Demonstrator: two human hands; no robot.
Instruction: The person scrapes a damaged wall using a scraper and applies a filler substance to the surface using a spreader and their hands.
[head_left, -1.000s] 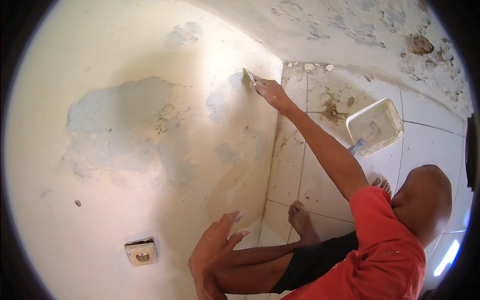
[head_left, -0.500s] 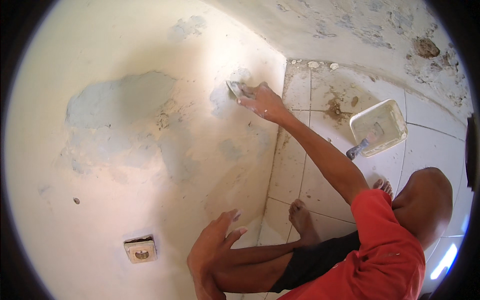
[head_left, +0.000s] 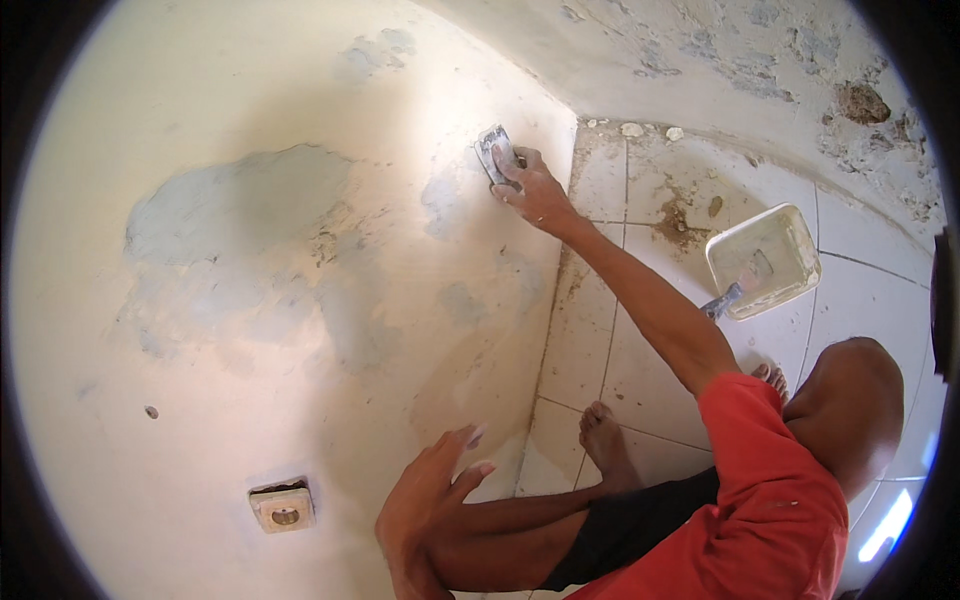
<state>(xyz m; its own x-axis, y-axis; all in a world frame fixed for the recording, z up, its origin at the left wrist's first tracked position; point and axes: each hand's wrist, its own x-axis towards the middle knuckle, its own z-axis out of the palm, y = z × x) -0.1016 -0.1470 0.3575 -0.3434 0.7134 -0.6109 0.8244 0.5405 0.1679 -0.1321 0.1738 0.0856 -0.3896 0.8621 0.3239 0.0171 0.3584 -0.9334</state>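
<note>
Right, notes on the skim pass:

1. State: right hand (head_left: 535, 190) is clamped on a small putty knife (head_left: 495, 152), blade flat against the cream wall (head_left: 250, 90) close to the corner where wall meets tiled floor (head_left: 640, 390). Arm is nearly at full reach.
2. Left hand (head_left: 425, 500) holds nothing; fingers spread, palm braced on the wall low down, just right of the wall socket (head_left: 283, 505). The two hands are well apart.
3. Filler supply: white rectangular tub (head_left: 765, 260) sits on the floor tiles to the right, a blue-handled tool (head_left: 722, 300) resting in it. Well apart from the blade, so each reload means a reach back.
4. Blade angle: keep it shallow and pressure even, my read. Steep angle would gouge the wet fill.
5. Direction: pull from patch centre out onto sound paint to feather the edge. The small grey patch (head_left: 440, 200) just left of the blade looks like the nearest one to blend into.
6. Large grey patch (head_left: 240, 210) further left has rough, flaky margins; probably needs a wider pass.
7. Risk: at full stretch, wrist control drops and ridges form. Shifting the body closer would likely help.
8. Cannot tell how much filler is on the blade.
</note>
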